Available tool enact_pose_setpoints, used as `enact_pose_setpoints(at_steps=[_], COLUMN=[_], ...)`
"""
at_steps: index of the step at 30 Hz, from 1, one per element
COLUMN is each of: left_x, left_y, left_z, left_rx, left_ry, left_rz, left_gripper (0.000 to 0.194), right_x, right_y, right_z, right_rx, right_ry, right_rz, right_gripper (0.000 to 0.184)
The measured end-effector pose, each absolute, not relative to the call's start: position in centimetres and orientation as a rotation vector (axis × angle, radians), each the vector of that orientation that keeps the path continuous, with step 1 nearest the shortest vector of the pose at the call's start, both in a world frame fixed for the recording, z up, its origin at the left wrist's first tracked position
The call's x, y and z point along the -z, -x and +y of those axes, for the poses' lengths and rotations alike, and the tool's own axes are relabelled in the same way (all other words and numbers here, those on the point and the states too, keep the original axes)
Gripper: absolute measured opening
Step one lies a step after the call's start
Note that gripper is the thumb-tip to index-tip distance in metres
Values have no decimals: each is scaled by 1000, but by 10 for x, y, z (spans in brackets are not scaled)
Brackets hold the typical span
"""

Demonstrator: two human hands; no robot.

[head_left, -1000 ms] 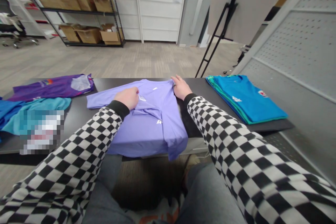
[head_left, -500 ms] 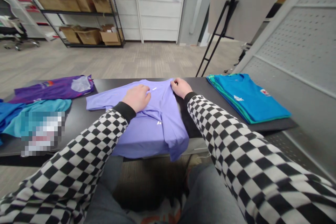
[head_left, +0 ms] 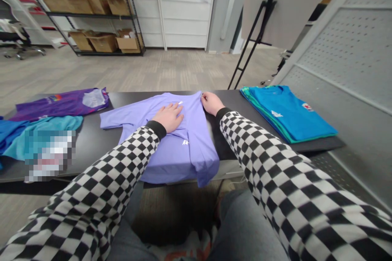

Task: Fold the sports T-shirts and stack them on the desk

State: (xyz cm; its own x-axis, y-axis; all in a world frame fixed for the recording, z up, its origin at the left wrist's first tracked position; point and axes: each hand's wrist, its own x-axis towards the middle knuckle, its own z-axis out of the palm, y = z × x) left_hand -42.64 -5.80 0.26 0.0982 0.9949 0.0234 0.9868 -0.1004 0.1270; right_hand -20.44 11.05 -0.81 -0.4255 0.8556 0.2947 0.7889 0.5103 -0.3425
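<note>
A lavender shirt [head_left: 165, 159] is spread over the dark table, its lower end hanging past the near edge. One sleeve stretches out to the left, while the right side is folded inward with its sleeve pointing toward me. My left hand [head_left: 170, 117] lies flat on the chest of the shirt, fingers spread. At the shirt's upper right edge, my right hand [head_left: 212, 103] is closed, its thumb and fingertips pinching the fabric near the shoulder. Small white marks show on the cloth near the left fingertips and lower down.
Folded blue and green shirts [head_left: 288, 112] are stacked at the table's right end. On the left lie a purple shirt [head_left: 61, 104], a teal cloth [head_left: 52, 124] and a blue cloth [head_left: 12, 130]. Behind the table [head_left: 92, 147] stands a shelf [head_left: 92, 15] with cardboard boxes.
My left hand has slid to the right across the shirt and flattened, its fingers now spread. My right hand stays at the shoulder edge, almost unmoved.
</note>
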Motion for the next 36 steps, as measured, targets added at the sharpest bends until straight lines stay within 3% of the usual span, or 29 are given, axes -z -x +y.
enact_pose_setpoints(at_steps=[6, 14, 18, 24, 26, 31, 36], left_x=[-3, -2, -7, -28, -28, -12, -2], left_y=[426, 424, 425, 443, 452, 469, 472], left_z=[-58, -60, -61, -20, -1, 23, 21], left_rx=[-168, -195, -225, -324, -291, -111, -127], left_ry=[-2247, -2233, -2205, -2129, -2138, -2055, -2057], left_rz=[2057, 2046, 2086, 2313, 2259, 2207, 2232], left_gripper=[67, 83, 92, 66, 61, 77, 85], right_x=[4, 4, 3, 6, 7, 8, 9], right_y=[208, 208, 208, 206, 205, 205, 212], right_z=[107, 101, 102, 104, 102, 100, 108], right_rx=[-147, -108, -89, -194, -187, -147, -202], right_ry=[1480, 1387, 1415, 1407, 1318, 1273, 1401], right_rz=[-2347, -2281, -2355, -2217, -2233, -2440, -2517], right_gripper=[32, 41, 33, 56, 55, 46, 71])
